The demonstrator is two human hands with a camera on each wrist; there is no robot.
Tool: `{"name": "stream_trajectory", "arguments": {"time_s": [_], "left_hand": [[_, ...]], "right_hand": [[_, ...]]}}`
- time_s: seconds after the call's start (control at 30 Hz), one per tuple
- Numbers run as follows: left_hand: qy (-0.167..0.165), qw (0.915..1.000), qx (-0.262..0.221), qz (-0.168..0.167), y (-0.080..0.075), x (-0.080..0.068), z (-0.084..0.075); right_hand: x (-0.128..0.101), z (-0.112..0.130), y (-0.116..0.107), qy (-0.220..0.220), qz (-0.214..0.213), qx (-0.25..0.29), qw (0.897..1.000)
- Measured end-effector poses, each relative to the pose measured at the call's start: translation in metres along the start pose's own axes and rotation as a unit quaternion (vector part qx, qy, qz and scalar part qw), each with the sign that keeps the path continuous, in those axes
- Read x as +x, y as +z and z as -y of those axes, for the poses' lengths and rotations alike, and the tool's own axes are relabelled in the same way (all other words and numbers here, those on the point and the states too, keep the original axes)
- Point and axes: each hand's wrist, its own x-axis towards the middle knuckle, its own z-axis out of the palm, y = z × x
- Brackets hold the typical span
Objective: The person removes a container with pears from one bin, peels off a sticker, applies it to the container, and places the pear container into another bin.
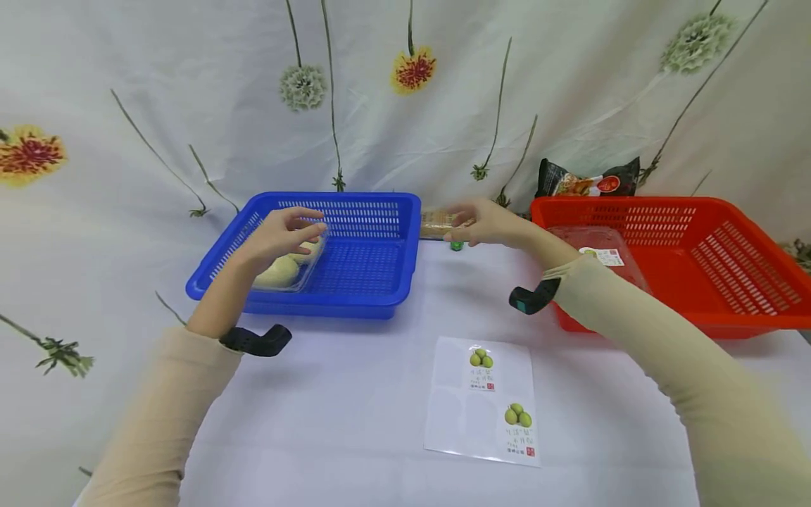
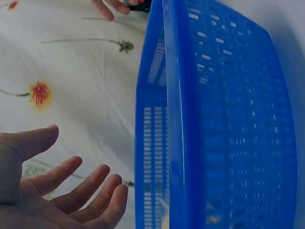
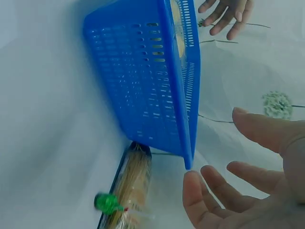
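On the flowered tablecloth (image 1: 355,394), the left hand (image 1: 279,236) is hovering open over the blue basket (image 1: 380,282) while the right hand (image 1: 488,222), fingers spread, is nearing the packet (image 1: 437,223) at the tabletop's back edge, needing a grip

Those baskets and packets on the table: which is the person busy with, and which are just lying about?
In hand:
left hand over the clear tray of buns in the blue basket
right hand reaching at the long wrapped packet

Lying about:
red basket
sticker sheet
dark snack bag
green clip
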Motion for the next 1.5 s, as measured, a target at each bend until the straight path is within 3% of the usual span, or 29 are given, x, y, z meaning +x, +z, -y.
{"name": "stream_trajectory", "arguments": {"time_s": [0.13,0.23,0.3,0.47,0.7,0.83,0.97,1.07,1.23,1.33,1.4,1.5], "left_hand": [[-0.021,0.9955,0.092,-0.009,-0.020,-0.002,0.020],[-0.038,0.9808,0.191,-0.015,-0.032,-0.004,0.034],[-0.053,0.9724,0.227,-0.013,-0.039,-0.004,0.044],[-0.079,0.9710,0.225,-0.012,-0.053,-0.006,0.060],[-0.112,0.9655,0.235,0.013,-0.061,-0.005,0.066],[-0.128,0.9552,0.264,0.039,-0.056,0.001,0.064],[-0.133,0.9381,0.316,0.053,-0.050,0.011,0.058],[-0.148,0.9325,0.323,0.065,-0.051,0.018,0.055],[-0.198,0.9338,0.284,0.090,-0.055,0.025,0.053],[-0.248,0.9416,0.201,0.107,-0.055,0.026,0.055],[-0.278,0.9419,0.146,0.119,-0.054,0.025,0.058],[-0.291,0.9423,0.092,0.139,-0.052,0.023,0.063]], "right_hand": [[0.029,0.013,0.017,0.009,-0.014,0.015,1.000],[0.048,0.024,0.029,0.004,-0.024,0.042,0.999],[0.059,0.031,0.036,-0.004,-0.024,0.061,0.998],[0.079,0.047,0.053,-0.034,0.001,0.081,0.996],[0.101,0.064,0.076,-0.042,0.041,0.096,0.994],[0.113,0.070,0.088,-0.035,0.055,0.106,0.992],[0.118,0.076,0.100,-0.021,0.071,0.099,0.992],[0.119,0.081,0.109,-0.013,0.083,0.089,0.993],[0.131,0.082,0.119,-0.004,0.085,0.065,0.994],[0.135,0.082,0.121,0.019,0.103,0.040,0.994],[0.135,0.082,0.121,0.036,0.127,0.026,0.991],[0.126,0.087,0.119,0.061,0.176,0.035,0.982]]}}
